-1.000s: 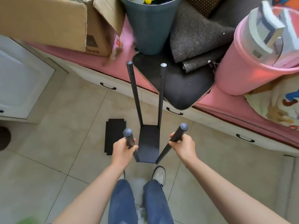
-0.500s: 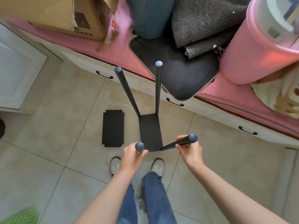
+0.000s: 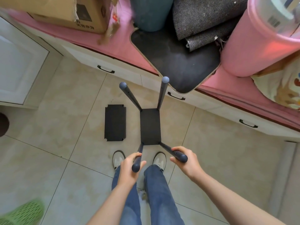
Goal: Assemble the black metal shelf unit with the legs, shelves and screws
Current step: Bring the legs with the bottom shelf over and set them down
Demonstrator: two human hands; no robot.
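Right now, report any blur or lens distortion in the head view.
Head view: the green basket at the lower left is smeared by blur; the wide-angle lens splays the four legs outward; hands, shelf and loose shelf panel stay sharp.

beige tiled floor [image 3: 48,159]: loose black shelf panel [image 3: 115,122] flat, shelf unit [image 3: 150,126] standing just beside.

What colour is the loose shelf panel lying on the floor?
Black, clearest in the head view: loose shelf panel.
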